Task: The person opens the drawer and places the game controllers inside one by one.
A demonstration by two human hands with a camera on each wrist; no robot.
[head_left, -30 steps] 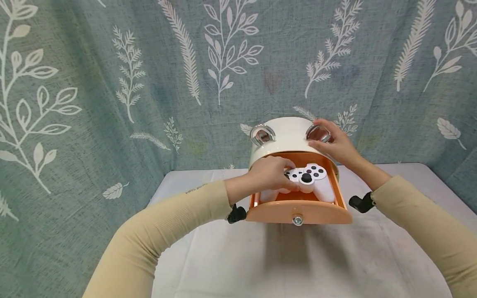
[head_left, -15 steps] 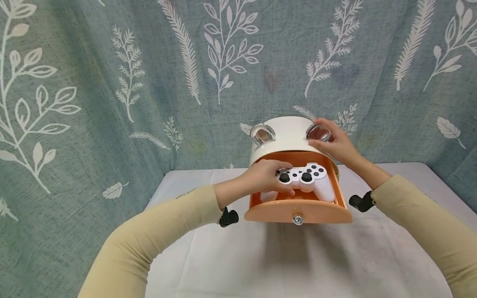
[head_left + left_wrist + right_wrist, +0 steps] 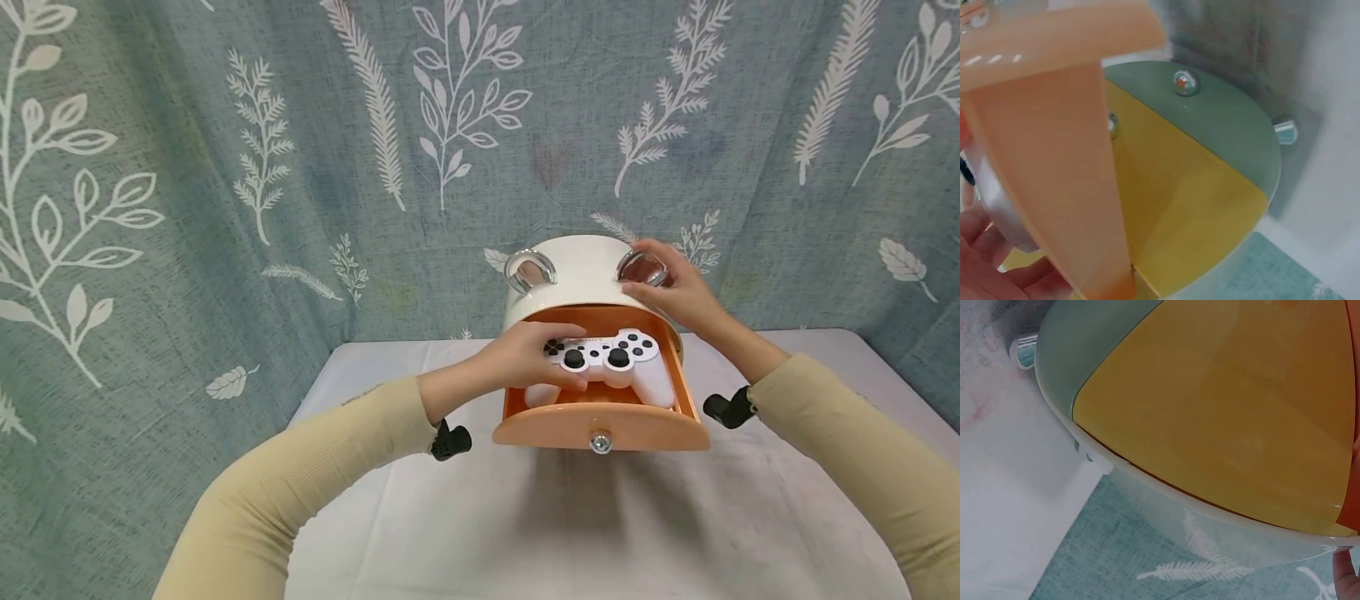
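Note:
A white game controller point(image 3: 600, 358) lies in the pulled-out orange drawer point(image 3: 600, 425) of a small rounded white chest of drawers point(image 3: 585, 262). My left hand point(image 3: 528, 357) reaches over the drawer's left side. Its fingers lie at the controller's upper edge and its thumb below, spread around the left end. In the left wrist view, loosely bent fingers point(image 3: 988, 240) show beside the controller, partly hidden by the drawer. On top of the chest, my right hand point(image 3: 671, 287) holds the right chrome ring point(image 3: 641, 268), thumb in front and fingers behind.
A second chrome ring point(image 3: 528, 271) stands on the chest's left top. Below the orange drawer are a yellow drawer point(image 3: 1179, 187) and a green one point(image 3: 1222, 119), with round knobs. The chest stands on a white-covered table point(image 3: 465, 517) before a patterned curtain point(image 3: 450, 167).
My left hand has slid left along the controller, uncovering its left stick and direction buttons. Controller, drawer and my right hand have stayed in place.

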